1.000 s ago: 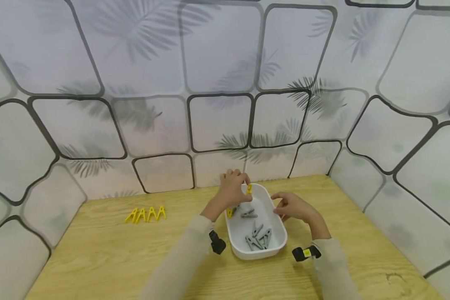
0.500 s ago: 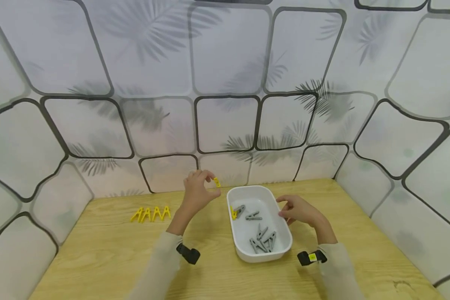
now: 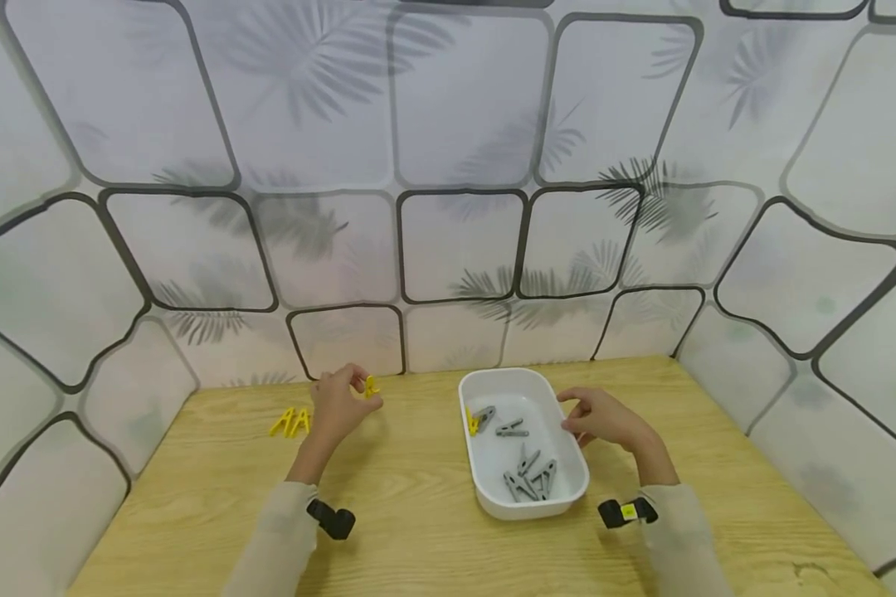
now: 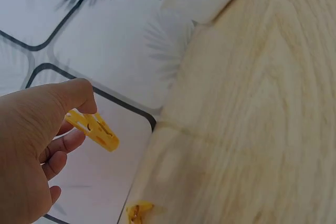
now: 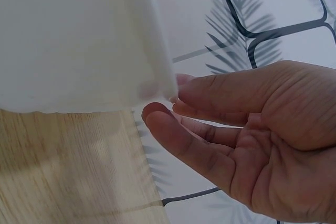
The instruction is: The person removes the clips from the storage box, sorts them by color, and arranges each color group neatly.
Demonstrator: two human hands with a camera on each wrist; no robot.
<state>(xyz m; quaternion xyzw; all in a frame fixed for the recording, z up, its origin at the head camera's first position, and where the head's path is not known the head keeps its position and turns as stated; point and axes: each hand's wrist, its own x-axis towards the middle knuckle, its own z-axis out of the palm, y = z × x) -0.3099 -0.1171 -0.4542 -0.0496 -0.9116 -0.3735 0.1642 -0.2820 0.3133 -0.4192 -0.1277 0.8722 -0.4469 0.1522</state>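
My left hand (image 3: 338,406) pinches a yellow clothespin (image 4: 94,128) between thumb and forefinger, above the back left of the table. Just left of that hand stands a row of yellow clothespins (image 3: 283,421); two show beyond the hand, which covers the others. A white plastic bin (image 3: 493,489) stands right of the middle. In it lie several grey clothespins (image 3: 543,478) and a yellow clothespin (image 3: 471,421) near its left wall. My right hand (image 3: 605,421) has loosely bent fingers, with fingertips touching the bin's right outer side.
The wooden table (image 3: 403,514) runs back to a patterned cloth wall (image 3: 448,249), which also rises along both sides. Dark cameras are strapped on both wrists, such as the left wrist camera (image 3: 333,521).
My left hand has carried the yellow clothespin out from over the bin, leftward to beside the row. My right hand stays at the bin's right side. The view has shifted slightly.
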